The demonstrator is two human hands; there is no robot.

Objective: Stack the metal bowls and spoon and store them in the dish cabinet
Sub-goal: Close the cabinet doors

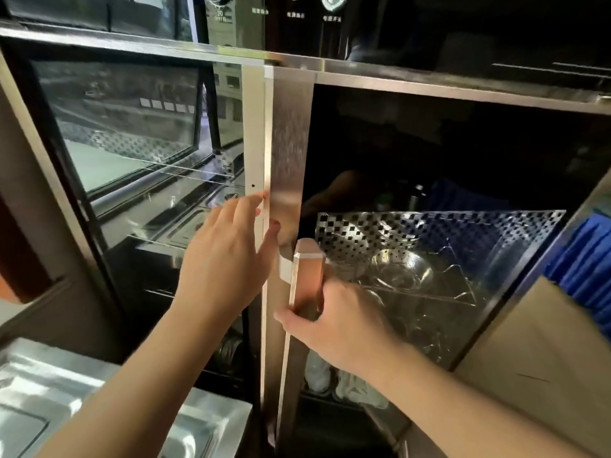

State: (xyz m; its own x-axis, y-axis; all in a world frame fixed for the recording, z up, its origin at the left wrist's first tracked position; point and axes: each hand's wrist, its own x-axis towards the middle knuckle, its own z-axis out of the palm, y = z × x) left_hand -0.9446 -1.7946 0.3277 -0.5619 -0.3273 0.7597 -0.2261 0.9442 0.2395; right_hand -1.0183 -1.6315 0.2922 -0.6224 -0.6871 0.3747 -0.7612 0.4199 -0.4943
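The dish cabinet (287, 133) fills the view, with steel-framed glass doors. Stacked metal bowls (400, 272) sit on a wire rack (463, 292) in the right compartment, in front of a perforated back panel. I cannot make out the spoon. My right hand (340, 328) is wrapped around the copper-coloured door handle (307, 276) of the right door. My left hand (224, 259) lies flat with fingers spread against the inner edge of the left door (253, 143), holding nothing.
A steel sink top (66, 391) sits at the lower left. A cardboard box (545, 358) and blue cloth (588, 266) stand to the right of the cabinet. The control panel (281, 14) is above the doors. White items (350, 388) lie on the lower shelf.
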